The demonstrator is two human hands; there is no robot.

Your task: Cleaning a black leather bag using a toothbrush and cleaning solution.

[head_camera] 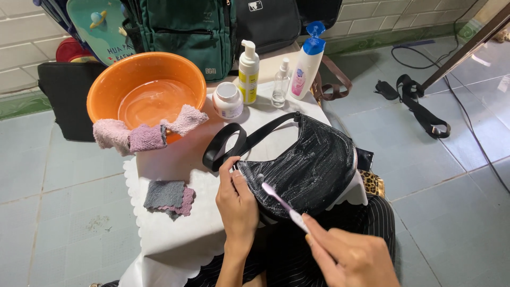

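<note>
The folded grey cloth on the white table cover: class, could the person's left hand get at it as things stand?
Probably yes. The left hand rests on the black handbag, beside the grey cloth, with only bare white table cover between them; it would have to let go of the bag.

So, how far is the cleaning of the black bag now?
Most of the black bag already shows white foam streaks. The right hand brushes it with a toothbrush while the left hand steadies it. The strap looks unscrubbed; the foam remains unwiped.
</note>
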